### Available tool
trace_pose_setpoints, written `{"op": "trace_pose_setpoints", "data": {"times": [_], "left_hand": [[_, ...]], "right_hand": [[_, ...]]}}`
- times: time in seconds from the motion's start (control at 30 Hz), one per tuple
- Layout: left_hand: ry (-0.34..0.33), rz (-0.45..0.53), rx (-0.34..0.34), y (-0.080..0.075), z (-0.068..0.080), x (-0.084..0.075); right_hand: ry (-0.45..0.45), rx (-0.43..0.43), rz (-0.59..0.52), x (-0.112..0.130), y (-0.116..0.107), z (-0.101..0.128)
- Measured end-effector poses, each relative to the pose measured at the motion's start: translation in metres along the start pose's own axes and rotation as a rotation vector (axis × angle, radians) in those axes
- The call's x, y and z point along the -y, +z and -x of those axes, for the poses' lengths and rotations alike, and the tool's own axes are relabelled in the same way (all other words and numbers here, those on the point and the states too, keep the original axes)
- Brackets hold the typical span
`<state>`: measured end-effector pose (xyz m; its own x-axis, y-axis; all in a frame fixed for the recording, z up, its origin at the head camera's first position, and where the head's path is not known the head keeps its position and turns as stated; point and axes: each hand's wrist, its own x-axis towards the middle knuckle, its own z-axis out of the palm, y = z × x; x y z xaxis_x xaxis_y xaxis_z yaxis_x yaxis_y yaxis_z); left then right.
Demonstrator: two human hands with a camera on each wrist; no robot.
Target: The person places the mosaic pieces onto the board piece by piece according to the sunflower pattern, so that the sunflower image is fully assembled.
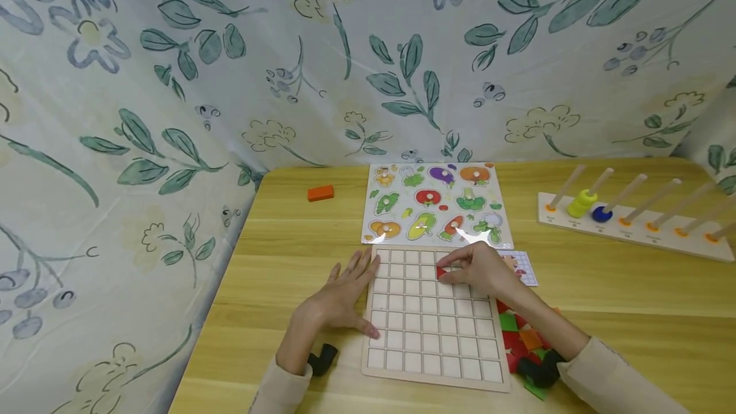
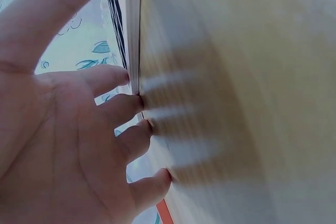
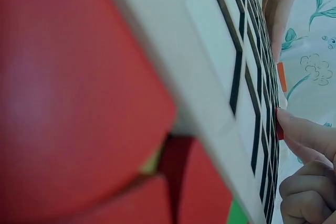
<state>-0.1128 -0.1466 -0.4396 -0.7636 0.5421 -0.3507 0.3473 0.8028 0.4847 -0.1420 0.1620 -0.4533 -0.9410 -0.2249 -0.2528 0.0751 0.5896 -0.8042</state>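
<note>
While the right hand (image 1: 474, 270) pinches a small red piece (image 1: 441, 273) over a square near the top of the grid board (image 1: 435, 383), the left hand (image 1: 339, 299) lies spread out at the board's left side and grips nothing. The piece could sit crooked on the thin lines if the fingers let go before its corners match the square. The board could slide on the desk (image 1: 270, 260) if the right hand pushes hard and the left hand does not press enough. The right arm (image 1: 549, 321) is over the loose pieces (image 1: 512, 340) (red, green and orange ones), so a low wrist could knock them about.

The head view shows where on the board the piece is, but the fingers hide part of it. The right wrist view, from the side, shows the piece poking up, though I cannot tell if its bottom is down in the square. The left wrist view shows no red piece; it shows some fingertips (image 2: 163, 178) touching the desk, which is hard to see from above.
</note>
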Motion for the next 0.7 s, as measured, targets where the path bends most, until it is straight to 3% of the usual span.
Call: {"op": "trace_pose_setpoints", "data": {"times": [0.43, 0.7], "left_hand": [[0.004, -0.011, 0.000, -0.0002, -0.0003, 0.0001], [0.000, -0.009, -0.001, 0.0002, -0.0002, 0.0001]], "right_hand": [[-0.014, 0.008, -0.016, 0.0010, -0.0003, -0.0034], [-0.031, 0.055, -0.060, -0.0015, -0.0037, -0.0048]]}}
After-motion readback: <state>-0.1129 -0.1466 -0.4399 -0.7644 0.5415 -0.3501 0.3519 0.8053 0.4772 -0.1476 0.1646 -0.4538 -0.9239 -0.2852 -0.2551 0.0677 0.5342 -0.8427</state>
